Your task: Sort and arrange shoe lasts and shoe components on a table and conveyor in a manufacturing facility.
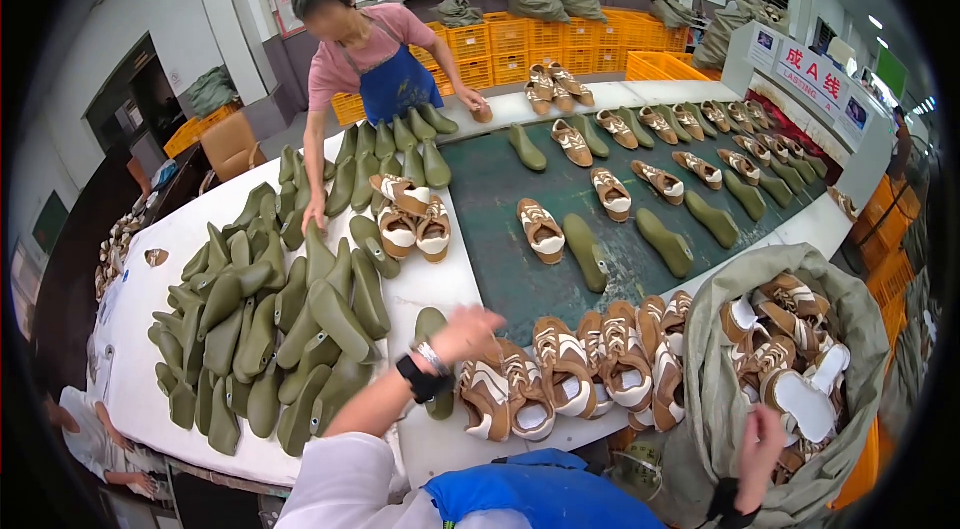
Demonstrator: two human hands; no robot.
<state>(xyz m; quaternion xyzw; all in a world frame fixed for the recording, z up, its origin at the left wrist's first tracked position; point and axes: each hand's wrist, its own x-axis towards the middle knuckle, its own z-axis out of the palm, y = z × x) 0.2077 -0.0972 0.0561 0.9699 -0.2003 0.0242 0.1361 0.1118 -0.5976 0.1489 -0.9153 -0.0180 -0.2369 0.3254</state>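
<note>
My left hand (467, 334), with a dark watch and a bracelet at the wrist, hovers above the near end of a row of brown and white shoes (560, 364). Its fingers stretch to the right and seem to hold nothing. Beneath that wrist, a green shoe last (432, 329) lies partly covered. My right hand (762, 447) is raised beside a grey-green sack (700, 349), fingers loosely extended and apparently holding nothing. Loose brown and white shoes (795, 349) fill the sack, some with pale soles up.
Green lasts (265, 329) are heaped on the white table (130, 369). Shoes and lasts stand in rows on a dark green conveyor belt (500, 219). Across the table, a co-worker in a blue apron (395, 84) touches a last and a shoe. Orange crates (510, 49) line the wall.
</note>
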